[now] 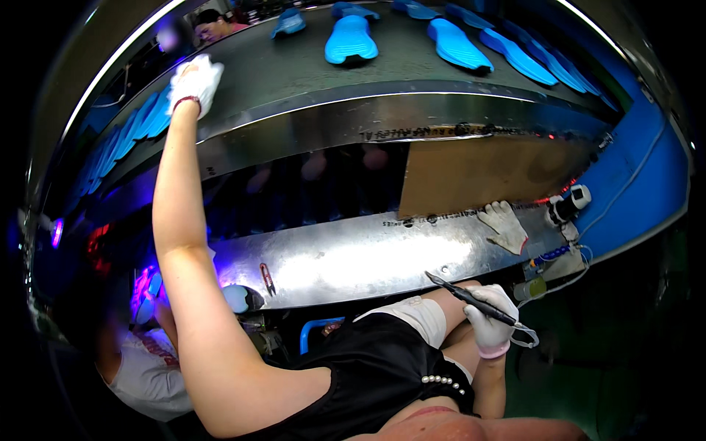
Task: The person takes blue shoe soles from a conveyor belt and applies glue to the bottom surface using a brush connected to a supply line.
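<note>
My left hand (194, 87), in a white glove, is stretched far out over the dark conveyor belt (272, 77). Beside it, at the belt's left side, stands a row of blue shoe soles (126, 136). The glove is bright and smeared, so I cannot see whether its fingers hold a sole. Low on the right, near my lap, my right hand (491, 327) is closed around a black pen-shaped tool (478, 301). This tool has a narrow tip pointing up and left, and a pale cord at its rear end.
More blue soles (351, 42) lie spread on the belt. Below, a shiny metal shelf (353, 257) carries red-handled thread snips (268, 279) and a loose white glove (504, 226). A brown board (478, 173) leans behind it. Co-workers (147, 371) are at the lower left and far side.
</note>
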Demonstrator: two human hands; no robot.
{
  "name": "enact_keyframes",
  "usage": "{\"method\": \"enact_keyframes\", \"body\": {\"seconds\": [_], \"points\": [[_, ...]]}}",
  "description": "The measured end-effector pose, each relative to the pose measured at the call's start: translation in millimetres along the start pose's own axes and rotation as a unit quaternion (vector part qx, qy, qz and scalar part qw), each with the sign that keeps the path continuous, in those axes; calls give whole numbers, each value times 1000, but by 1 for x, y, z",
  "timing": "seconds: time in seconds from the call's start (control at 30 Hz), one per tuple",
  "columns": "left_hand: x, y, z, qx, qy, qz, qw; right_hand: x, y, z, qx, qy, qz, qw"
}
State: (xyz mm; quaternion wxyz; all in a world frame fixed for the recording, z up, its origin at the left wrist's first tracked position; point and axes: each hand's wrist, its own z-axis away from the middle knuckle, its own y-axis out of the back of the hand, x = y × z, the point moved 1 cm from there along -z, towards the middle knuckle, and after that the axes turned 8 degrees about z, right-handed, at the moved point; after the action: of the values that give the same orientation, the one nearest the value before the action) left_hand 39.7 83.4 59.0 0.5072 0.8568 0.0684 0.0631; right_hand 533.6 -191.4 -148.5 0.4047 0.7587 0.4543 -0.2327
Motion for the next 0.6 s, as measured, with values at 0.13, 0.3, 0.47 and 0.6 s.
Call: {"method": "enact_keyframes", "body": {"seconds": [0.13, 0.3, 0.47, 0.6], "points": [[-89, -1, 35, -62, 176, -177, 966, 8, 3, 8, 21, -61, -14, 998], [-104, -5, 53, 50, 68, -110, 990, 15, -10, 10, 21, -77, -86, 993], [30, -16, 123, 178, -20, 489, 854, 28, -13, 20, 106, -136, -93, 981], [101, -19, 242, 243, -229, 281, 900, 45, -10, 25, 224, -266, -192, 918]]}}
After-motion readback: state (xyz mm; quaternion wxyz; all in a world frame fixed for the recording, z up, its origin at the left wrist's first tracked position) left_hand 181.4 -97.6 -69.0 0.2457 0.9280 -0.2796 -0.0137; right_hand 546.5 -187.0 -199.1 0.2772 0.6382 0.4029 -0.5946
